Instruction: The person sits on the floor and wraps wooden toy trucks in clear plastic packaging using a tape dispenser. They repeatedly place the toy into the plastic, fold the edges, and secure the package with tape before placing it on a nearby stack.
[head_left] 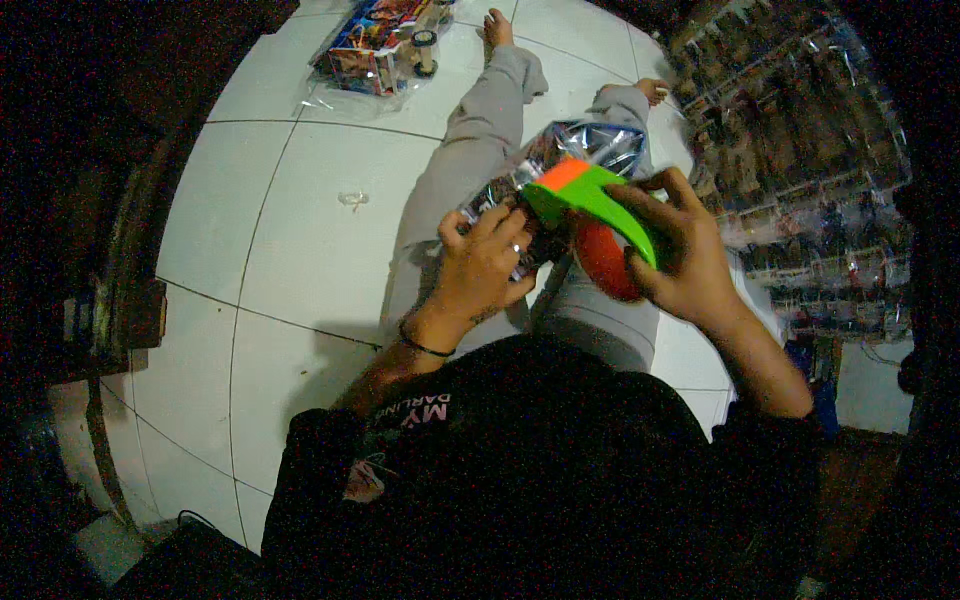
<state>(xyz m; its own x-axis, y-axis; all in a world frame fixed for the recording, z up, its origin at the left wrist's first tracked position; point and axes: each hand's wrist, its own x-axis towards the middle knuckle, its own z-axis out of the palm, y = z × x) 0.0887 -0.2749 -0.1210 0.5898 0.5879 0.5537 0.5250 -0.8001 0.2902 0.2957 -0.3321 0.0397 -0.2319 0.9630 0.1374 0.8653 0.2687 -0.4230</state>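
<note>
- Single head-worn fisheye view, looking steeply down over the wearer's chest and lap.
- Close range: both hands fill centre frame.
- White tiled floor (300, 230) curves toward the rim; edges dark.
- No second view.

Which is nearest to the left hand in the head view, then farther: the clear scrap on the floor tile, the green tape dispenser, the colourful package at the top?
From the left hand:
1. Green tape dispenser, just right of it.
2. Clear scrap, on the floor tile to its left.
3. Colourful package, far up at the top.

Tape dispenser (590, 195) on wrapped pack (560, 170), over lap; packet bundle (385, 40) far left ahead on floor (290, 230).
</note>
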